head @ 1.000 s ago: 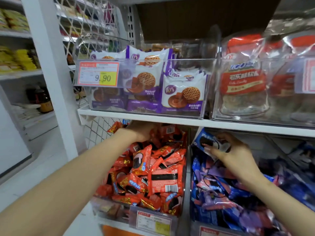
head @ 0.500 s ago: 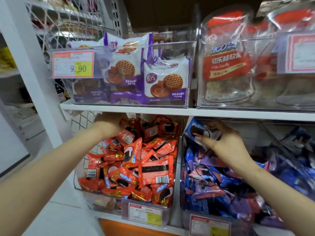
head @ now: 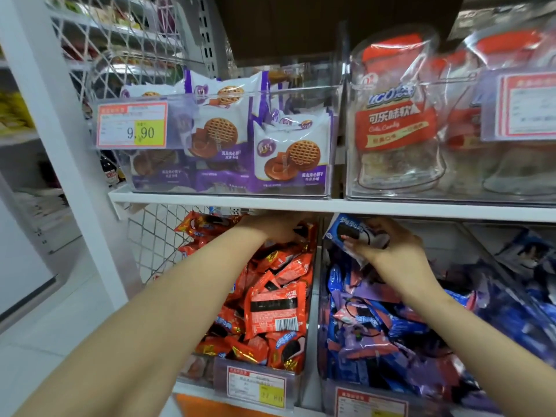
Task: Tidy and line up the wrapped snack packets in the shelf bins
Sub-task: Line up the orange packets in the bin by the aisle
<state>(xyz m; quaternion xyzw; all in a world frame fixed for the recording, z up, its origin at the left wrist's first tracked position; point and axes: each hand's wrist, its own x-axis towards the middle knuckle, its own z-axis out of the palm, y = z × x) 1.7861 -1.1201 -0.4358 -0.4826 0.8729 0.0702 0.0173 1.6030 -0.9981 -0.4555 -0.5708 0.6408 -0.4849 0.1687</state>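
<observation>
Both arms are bare along every part that shows, from the lower corners of the frame up to the wrists. The left forearm (head: 168, 305) fills much of the lower left, broad and smooth near the camera and narrowing toward the left hand (head: 276, 228) at the centre, where only the back of it and the wrist are plain to see. The right forearm (head: 469, 323) shows at the lower right and looks slimmer. The right hand (head: 400, 254), right of centre, shows its bare back, knuckles and thumb; the nails are too blurred to judge.
</observation>
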